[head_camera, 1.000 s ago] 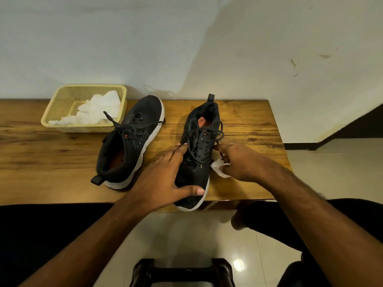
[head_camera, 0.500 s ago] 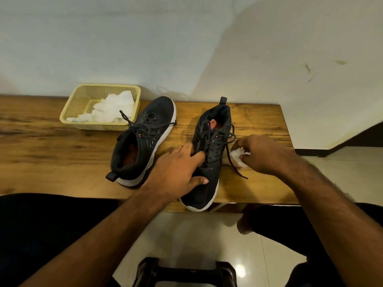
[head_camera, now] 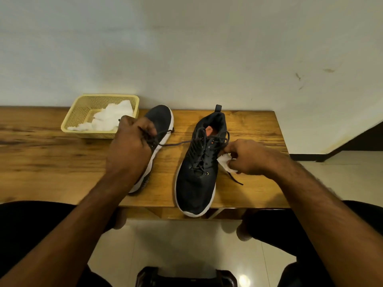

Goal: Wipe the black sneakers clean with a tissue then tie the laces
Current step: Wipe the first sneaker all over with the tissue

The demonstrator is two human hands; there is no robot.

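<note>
Two sneakers: both black with white soles, on the wooden bench at mid-frame.
Left sneaker: toe toward the wall, mostly hidden under the left hand.
Right sneaker: toe toward the lower edge, laces undone.
Left hand: grip curled, pinching a lace — the strand runs right to the other shoe.
Right hand: grip closed on a crumpled tissue, thumb and forefinger pinching a lace at the shoe's right side.
Basket: yellow, upper left on the bench — white tissues inside.
</note>
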